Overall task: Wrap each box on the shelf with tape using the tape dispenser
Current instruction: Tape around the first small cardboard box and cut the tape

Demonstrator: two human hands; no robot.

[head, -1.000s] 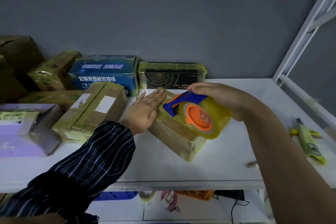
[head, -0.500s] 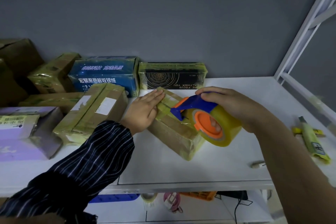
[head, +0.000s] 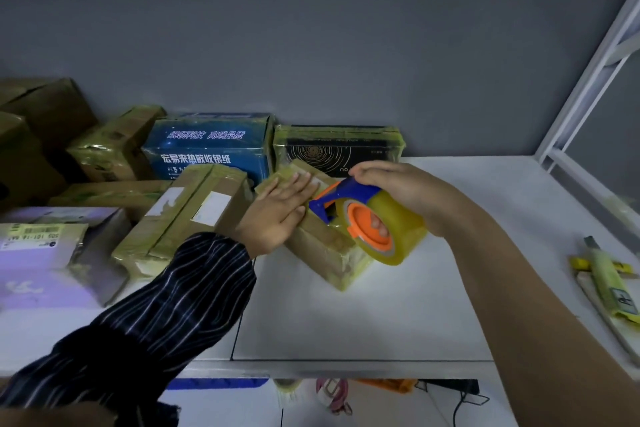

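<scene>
**Tape pass drawn toward the box's near edge**

The small cardboard box (head: 322, 246) lies askew on the white shelf (head: 381, 322), just in front of the black box (head: 337, 149). Over the last second the tape dispenser (head: 372, 229) has slid along its top toward the near right edge, so this strip looks nearly laid. The right hand (head: 408, 194) grips the dispenser. The left hand (head: 277, 215) presses flat, fingers straight, on the box's far end.
</scene>
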